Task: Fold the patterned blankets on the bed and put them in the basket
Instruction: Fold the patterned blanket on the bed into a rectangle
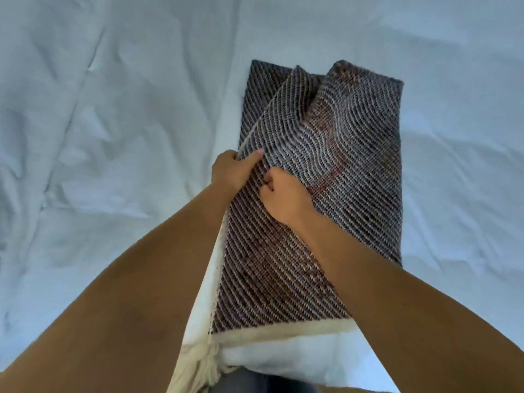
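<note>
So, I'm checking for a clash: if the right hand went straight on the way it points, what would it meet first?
Probably the left hand, just ahead of the right hand, both gripping the patterned blanket; depth is hard to judge.

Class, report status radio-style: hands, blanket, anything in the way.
Left hand grips patterned blanket at cream edge. Right hand pinches fabric beside it. Blanket part-folded on bed. Nothing obstructing.
</note>
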